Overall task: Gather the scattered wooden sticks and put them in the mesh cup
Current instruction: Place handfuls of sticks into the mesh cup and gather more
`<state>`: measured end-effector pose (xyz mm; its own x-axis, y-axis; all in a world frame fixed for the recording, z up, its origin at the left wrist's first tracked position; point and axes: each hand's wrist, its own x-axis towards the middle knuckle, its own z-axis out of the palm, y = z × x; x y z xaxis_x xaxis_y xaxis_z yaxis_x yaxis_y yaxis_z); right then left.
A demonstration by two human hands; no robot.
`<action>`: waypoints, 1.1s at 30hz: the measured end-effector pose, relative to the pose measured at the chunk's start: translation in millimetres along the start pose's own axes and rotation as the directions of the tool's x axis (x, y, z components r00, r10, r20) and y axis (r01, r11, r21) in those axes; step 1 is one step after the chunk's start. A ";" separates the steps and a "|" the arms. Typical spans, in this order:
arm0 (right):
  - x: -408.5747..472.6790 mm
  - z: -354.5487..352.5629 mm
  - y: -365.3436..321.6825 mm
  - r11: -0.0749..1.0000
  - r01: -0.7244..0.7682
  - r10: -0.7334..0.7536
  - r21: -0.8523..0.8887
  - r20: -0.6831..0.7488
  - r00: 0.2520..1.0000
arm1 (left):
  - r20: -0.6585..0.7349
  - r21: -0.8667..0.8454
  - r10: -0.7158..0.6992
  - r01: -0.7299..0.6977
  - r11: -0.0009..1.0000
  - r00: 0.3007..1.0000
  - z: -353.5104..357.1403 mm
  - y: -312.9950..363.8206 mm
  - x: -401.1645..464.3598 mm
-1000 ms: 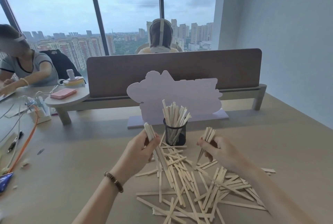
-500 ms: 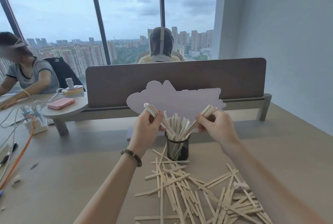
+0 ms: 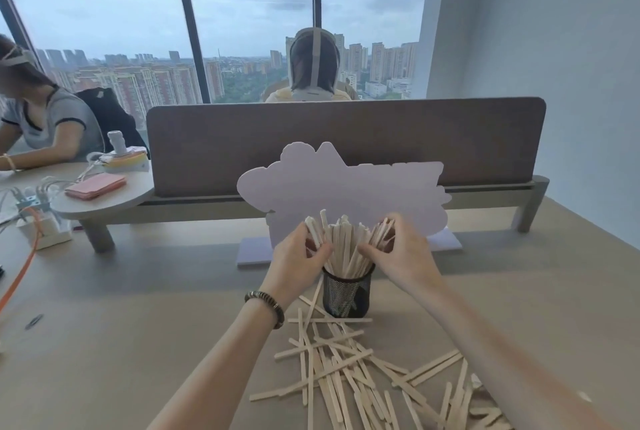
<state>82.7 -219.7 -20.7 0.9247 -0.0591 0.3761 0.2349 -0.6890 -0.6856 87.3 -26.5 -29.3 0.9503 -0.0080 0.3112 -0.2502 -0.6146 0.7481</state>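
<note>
A black mesh cup (image 3: pixel 347 292) stands on the tan table, packed with upright wooden sticks (image 3: pixel 343 247). My left hand (image 3: pixel 298 261) is at the cup's left side, fingers closed on a few sticks whose lower ends reach into the cup. On the cup's right, my right hand (image 3: pixel 401 253) grips another small bunch of sticks angled into the cup. Many loose sticks (image 3: pixel 349 370) lie scattered on the table in front of the cup, between my forearms.
A lilac cut-out sign (image 3: pixel 346 194) stands just behind the cup, with a brown desk divider (image 3: pixel 346 142) beyond it. At the left are a round shelf with a pink notebook (image 3: pixel 95 186), a white power strip (image 3: pixel 41 228) and an orange cable (image 3: pixel 17 277). Two other people sit farther back.
Both hands rose from the scattered pile with sticks, came together over the cup and lowered, so the held sticks now stand in the cup.
</note>
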 end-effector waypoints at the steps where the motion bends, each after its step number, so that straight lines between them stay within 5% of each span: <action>1: -1.1 1.4 2.5 1.000 0.027 -0.027 0.005 -0.003 1.000 | -0.012 0.010 0.014 -0.014 1.000 1.000 2.5 -2.2 -0.2; 14: -10.4 -0.3 9.0 0.996 0.085 -0.077 -0.018 0.265 0.961 | -0.070 0.113 0.300 -0.292 0.950 0.951 9.7 -9.8 -15.8; 22: -21.7 -19.7 5.1 0.998 -0.043 0.022 0.054 0.347 0.938 | 0.083 0.000 0.021 -0.021 1.000 0.996 5.9 -18.9 -35.1; 25: -37.1 -37.4 8.4 1.000 -0.025 0.029 -0.014 0.393 0.919 | 0.197 0.087 -0.044 0.027 0.996 0.979 -2.4 -23.4 -56.9; 29: -69.2 -64.3 21.3 0.960 0.091 0.107 -0.265 0.647 0.755 | 0.615 0.353 -0.117 -0.139 0.925 0.780 -10.4 -25.2 -87.4; 33: -100.8 -96.6 32.5 0.880 0.138 0.305 -0.455 0.764 0.568 | 0.699 0.381 -0.134 -0.207 0.901 0.703 -21.1 -14.4 -103.8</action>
<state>-31.8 -306.0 -20.7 0.8261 0.3079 -0.4719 0.1984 -0.9428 -0.2678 -11.6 -0.2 -60.0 0.8309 -0.4745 -0.2905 -0.3518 -0.8526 0.3864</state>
